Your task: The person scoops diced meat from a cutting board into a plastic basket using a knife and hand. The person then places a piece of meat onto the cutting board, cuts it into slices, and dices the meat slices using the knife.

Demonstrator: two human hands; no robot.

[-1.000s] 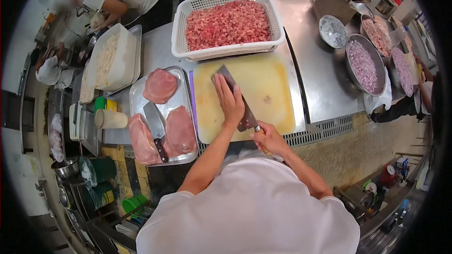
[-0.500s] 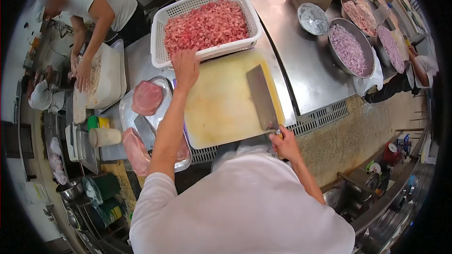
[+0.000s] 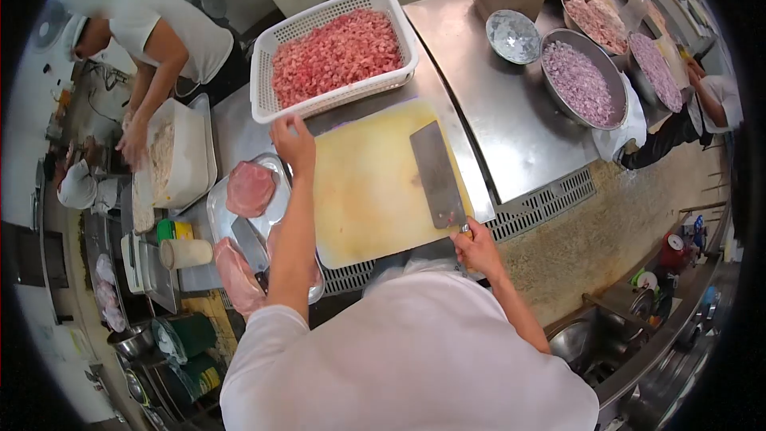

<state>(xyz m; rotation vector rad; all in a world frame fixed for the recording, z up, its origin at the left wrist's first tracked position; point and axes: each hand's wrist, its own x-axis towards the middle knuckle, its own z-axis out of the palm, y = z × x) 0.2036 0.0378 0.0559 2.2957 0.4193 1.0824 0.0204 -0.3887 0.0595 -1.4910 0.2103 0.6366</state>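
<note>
My right hand (image 3: pixel 479 247) is closed around the handle of a cleaver (image 3: pixel 437 175). The broad blade lies flat along the right side of a yellowed cutting board (image 3: pixel 363 183). My left hand (image 3: pixel 294 144) is just below the front of a white perforated basket (image 3: pixel 351 92), its fingers bent but apart, holding nothing. Diced pink-red meat (image 3: pixel 335 54) fills the basket. Under my left forearm, a metal tray (image 3: pixel 275 168) carries large pieces of raw meat (image 3: pixel 250 189) and a second knife (image 3: pixel 250 243), partly hidden by the arm.
Across the gap on the right steel table (image 3: pixel 471 48) stand a bowl of chopped purple onion (image 3: pixel 578 84), a smaller metal bowl (image 3: pixel 513 37) and more filled bowls. At left a co-worker (image 3: pixel 179 40) leans over a white tub (image 3: pixel 185 160). Another person (image 3: pixel 710 104) is at far right.
My left hand has come off the basket's front rim and drawn back. The basket sits slightly farther from the board and to the left. My right hand still holds the cleaver; the view has shifted slightly.
</note>
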